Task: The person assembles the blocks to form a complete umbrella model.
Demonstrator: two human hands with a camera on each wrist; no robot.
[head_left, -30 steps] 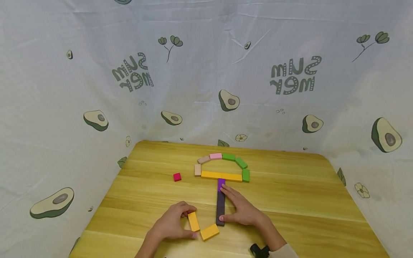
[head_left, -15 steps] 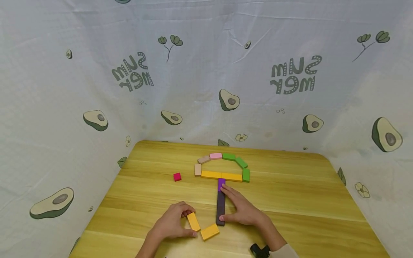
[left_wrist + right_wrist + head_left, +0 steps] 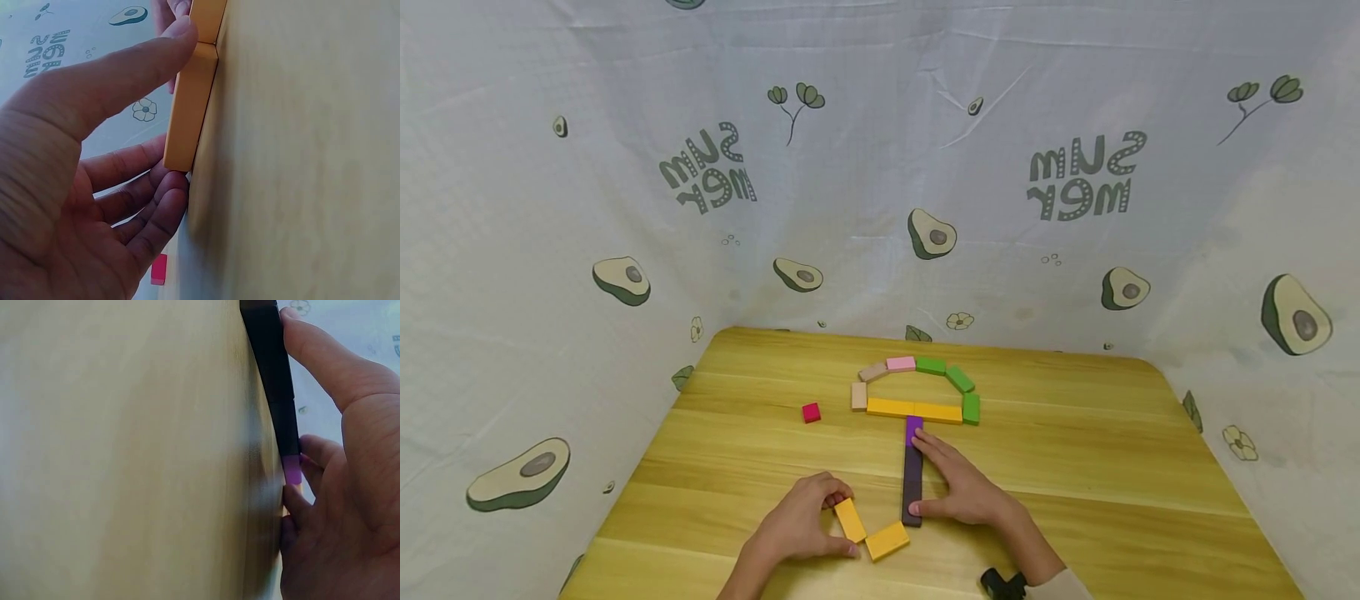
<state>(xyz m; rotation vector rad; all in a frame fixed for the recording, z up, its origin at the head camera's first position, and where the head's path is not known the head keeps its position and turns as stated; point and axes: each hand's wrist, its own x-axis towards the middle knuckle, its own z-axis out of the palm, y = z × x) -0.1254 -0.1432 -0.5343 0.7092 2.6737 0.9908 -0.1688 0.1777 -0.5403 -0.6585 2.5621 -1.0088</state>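
Observation:
My left hand [image 3: 801, 518] holds a yellow block [image 3: 851, 521] lengthwise, fingers at its far end and thumb by its near end. In the left wrist view this block [image 3: 190, 112] lies flat on the table, its end against a second yellow block [image 3: 208, 20]. That second block [image 3: 887, 541] slants toward the foot of a black strip. My right hand [image 3: 964, 483] rests along the strip's right side with fingers spread. Its thumb touches the black blocks [image 3: 912, 479], and a fingertip touches the purple block [image 3: 913, 430]. Both also show in the right wrist view.
Above the strip, a row of two yellow blocks [image 3: 891, 407] closes off an arch of tan, pink [image 3: 901, 364] and green blocks [image 3: 931, 366]. A red cube [image 3: 811, 412] lies to the left. Near the right forearm is a black object [image 3: 1003, 584]. Printed cloth surrounds the table.
The left yellow block has shifted slightly toward me and turned a little, its near end now closer to the second yellow block. The right hand has stayed in place.

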